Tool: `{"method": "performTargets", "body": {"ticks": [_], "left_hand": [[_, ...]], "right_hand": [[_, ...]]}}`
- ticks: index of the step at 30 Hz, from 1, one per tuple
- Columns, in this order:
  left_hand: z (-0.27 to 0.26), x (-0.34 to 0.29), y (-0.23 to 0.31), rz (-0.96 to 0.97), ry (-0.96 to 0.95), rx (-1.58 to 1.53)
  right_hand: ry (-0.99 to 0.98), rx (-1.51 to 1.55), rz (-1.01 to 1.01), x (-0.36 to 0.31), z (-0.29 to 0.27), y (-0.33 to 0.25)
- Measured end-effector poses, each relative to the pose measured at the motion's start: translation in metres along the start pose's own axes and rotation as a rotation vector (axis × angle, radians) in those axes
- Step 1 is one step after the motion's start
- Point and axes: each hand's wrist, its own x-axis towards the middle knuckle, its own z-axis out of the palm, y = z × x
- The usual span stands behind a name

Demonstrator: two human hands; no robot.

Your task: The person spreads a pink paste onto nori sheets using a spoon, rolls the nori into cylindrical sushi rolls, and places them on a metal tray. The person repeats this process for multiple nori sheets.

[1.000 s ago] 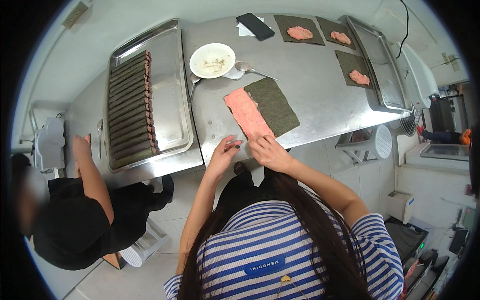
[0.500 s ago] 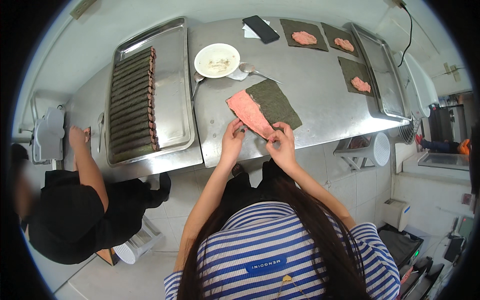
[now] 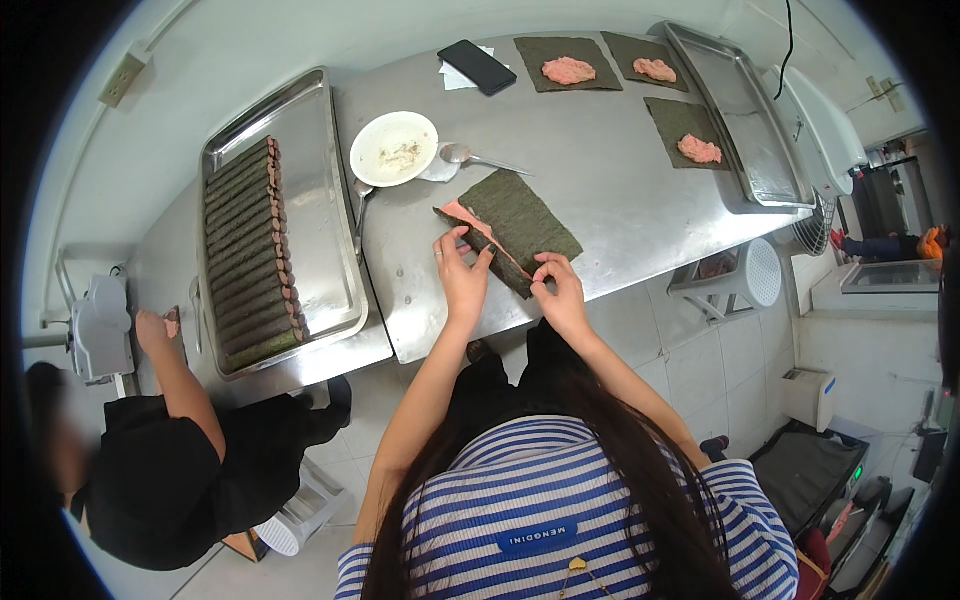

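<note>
A dark green seaweed sheet [image 3: 530, 215] lies at the near part of the steel table, its near edge folded over a layer of pink meat paste [image 3: 467, 214]. Only a narrow strip of the paste shows along the fold. My left hand [image 3: 462, 275] grips the fold near its left end, with fingertips on top and the thumb at the near side. At the right end of the fold, my right hand [image 3: 559, 295] pinches the seaweed edge between thumb and fingers.
Left stands a steel tray [image 3: 345, 300] of rolled seaweed [image 3: 245, 250]. Behind my hands are a white bowl [image 3: 394, 148], spoons [image 3: 456, 153] and a phone [image 3: 478, 67]. Paste-topped sheets [image 3: 568, 70] and another tray [image 3: 740, 120] lie far right. A co-worker [image 3: 160, 470] sits at left.
The near edge of the seaweed has been lifted and folded away from me over the paste, covering most of it. Both hands moved with it. The whole view has shifted slightly.
</note>
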Motion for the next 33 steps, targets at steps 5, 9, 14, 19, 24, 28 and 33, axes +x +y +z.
{"method": "performTargets", "body": {"ticks": [5,9,14,19,24,28,33], "left_hand": [[0.003,0.005,0.002,0.012,0.008,0.060],[0.002,0.008,0.008,0.017,-0.026,0.100],[-0.010,0.005,0.016,0.055,-0.130,0.143],[-0.025,0.009,0.003,0.466,-0.208,0.443],[-0.015,0.014,-0.011,0.584,-0.241,0.548],[-0.021,0.019,-0.028,0.674,-0.207,0.541],[-0.035,-0.004,-0.028,0.479,-0.234,-0.027]], "right_hand": [[0.029,-0.358,-0.396,-0.003,0.000,-0.032],[-0.217,-0.655,-0.690,-0.007,0.017,-0.026],[-0.183,-0.705,-0.668,-0.005,0.024,-0.014],[-0.162,-0.581,-0.543,0.000,0.022,-0.015],[-0.176,-0.554,-0.415,0.007,0.010,-0.030],[-0.364,-0.393,-0.474,0.030,-0.015,-0.134],[-0.397,-0.223,-0.976,0.025,-0.013,-0.251]]}}
